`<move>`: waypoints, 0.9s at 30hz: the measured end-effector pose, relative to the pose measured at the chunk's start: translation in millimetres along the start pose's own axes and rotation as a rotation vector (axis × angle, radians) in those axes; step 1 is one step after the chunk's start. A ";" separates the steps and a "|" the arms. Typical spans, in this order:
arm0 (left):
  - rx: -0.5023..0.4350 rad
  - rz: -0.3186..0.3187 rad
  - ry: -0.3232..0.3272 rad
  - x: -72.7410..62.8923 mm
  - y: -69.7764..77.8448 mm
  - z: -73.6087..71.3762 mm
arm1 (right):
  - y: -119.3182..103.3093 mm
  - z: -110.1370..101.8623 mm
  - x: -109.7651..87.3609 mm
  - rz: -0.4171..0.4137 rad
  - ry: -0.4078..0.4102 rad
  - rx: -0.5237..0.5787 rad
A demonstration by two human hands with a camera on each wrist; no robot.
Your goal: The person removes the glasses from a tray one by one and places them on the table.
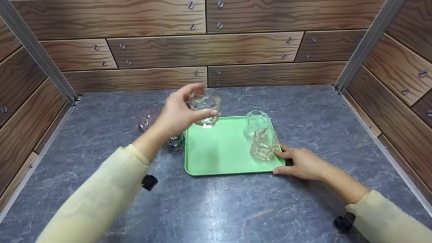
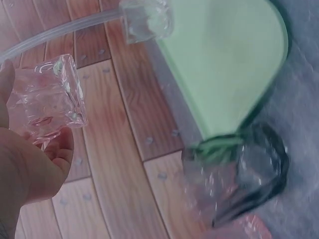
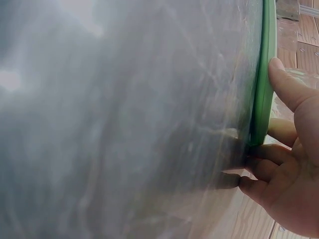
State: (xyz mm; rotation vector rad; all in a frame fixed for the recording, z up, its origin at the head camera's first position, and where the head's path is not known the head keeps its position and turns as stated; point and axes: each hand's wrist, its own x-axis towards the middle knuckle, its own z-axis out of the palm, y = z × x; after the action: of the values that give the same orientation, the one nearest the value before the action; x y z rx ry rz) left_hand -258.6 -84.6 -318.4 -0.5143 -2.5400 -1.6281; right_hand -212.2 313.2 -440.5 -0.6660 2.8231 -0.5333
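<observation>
My left hand (image 1: 179, 109) grips a clear faceted drinking glass (image 1: 206, 106) between thumb and fingers, raised over the back left of a green tray (image 1: 216, 152). The same glass (image 2: 47, 99) shows in the left wrist view, tinted pinkish. At the tray's front right corner, my right hand (image 1: 300, 163) holds the edge. In the right wrist view its thumb (image 3: 289, 87) lies along the rim, with the other fingers round the corner. Two clear glasses stand on the tray's right side, one (image 1: 265, 145) in front of the other (image 1: 257, 121).
Left of the tray, partly behind my left wrist, stand a dark-tinted glass (image 1: 174, 144) and a pinkish glass (image 1: 147, 120). Wood-patterned walls (image 1: 202, 50) with metal corner posts (image 1: 368, 44) enclose the grey marbled table (image 1: 219, 206) at the back and sides.
</observation>
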 end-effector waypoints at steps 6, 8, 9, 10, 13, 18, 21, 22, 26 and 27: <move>0.003 -0.007 0.040 -7.7 -2.1 -27.2 | 0.1 -4.3 -1.3 0.015 -0.005 -0.003; 0.014 -0.006 0.054 -9.7 -4.4 -34.7 | 0.3 -5.4 -1.6 0.021 -0.006 -0.004; 0.013 -0.006 0.062 -11.1 -5.2 -38.2 | 0.4 -5.5 -1.6 0.020 -0.006 -0.005; 0.012 -0.008 0.068 -12.5 -6.3 -42.0 | 0.5 -5.5 -1.7 0.019 -0.007 -0.006; 0.016 -0.022 0.090 -17.8 -9.5 -54.4 | 1.0 -4.4 -1.0 0.014 -0.009 -0.006; 0.053 -0.036 0.135 -28.5 -18.4 -75.1 | 0.8 -2.5 0.0 0.012 -0.008 -0.003; 0.074 -0.031 0.154 -34.8 -26.9 -86.3 | 0.7 -1.7 -0.1 0.015 -0.010 -0.003; 0.078 -0.033 0.159 -36.9 -30.1 -90.0 | 0.8 -1.5 -0.1 0.016 -0.011 -0.002; 0.112 -0.043 0.188 -44.9 -45.5 -102.4 | 0.7 -0.1 0.2 0.011 -0.008 0.001; 0.124 -0.046 0.193 -47.0 -49.9 -104.9 | 0.4 0.3 0.2 0.006 -0.006 0.001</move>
State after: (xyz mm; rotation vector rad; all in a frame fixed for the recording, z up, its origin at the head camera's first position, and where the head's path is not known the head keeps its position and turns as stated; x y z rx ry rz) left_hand -242.1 -208.5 -328.0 -0.2746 -2.5050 -1.4444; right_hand -212.5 313.3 -440.9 -0.6583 2.8177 -0.5310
